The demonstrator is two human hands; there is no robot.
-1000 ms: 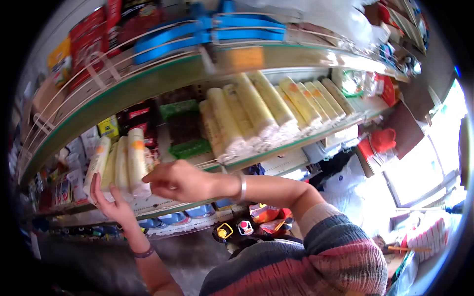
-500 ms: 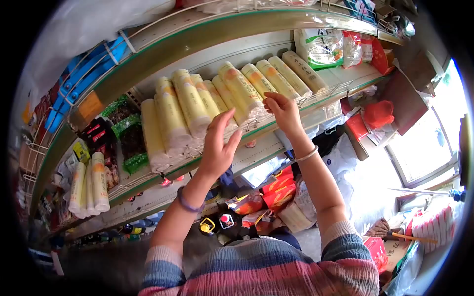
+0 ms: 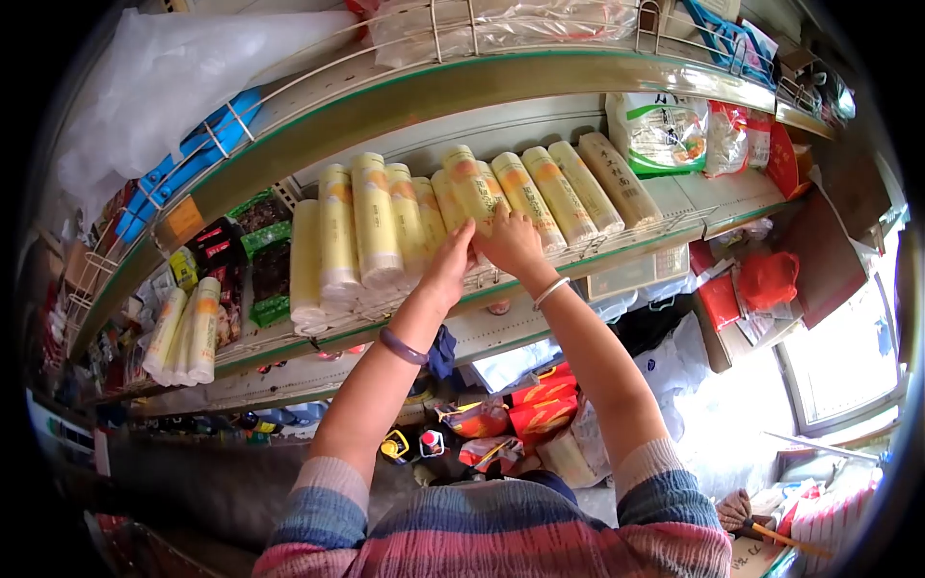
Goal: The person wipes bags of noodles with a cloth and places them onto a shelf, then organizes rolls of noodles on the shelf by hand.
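Both hands meet at the near end of a yellow-wrapped pack of dried noodles [image 3: 469,180] in the middle of the shelf row. My left hand [image 3: 449,262], with a dark bracelet at its wrist, presses along the pack's left side, fingers together. From the right, my right hand [image 3: 514,241] curls its fingers over the front of the same pack; a pale bangle circles that wrist. The hands cover the pack's lower end. To the left stand more noodle packs [image 3: 376,217], leaning back side by side. On the right several others [image 3: 547,199] lie tilted the same way.
A wire rail edges the shelf [image 3: 674,226]. Above, another shelf edge [image 3: 462,77] bulges outward. White bags [image 3: 660,130] sit at the right, dark bags with green ends [image 3: 267,231] at the left. Bottles [image 3: 414,443] and red bags [image 3: 542,409] lie below.
Both hands have come together and closed onto the middle noodle pack; before, they were apart in front of the row. The camera view has shifted slightly.
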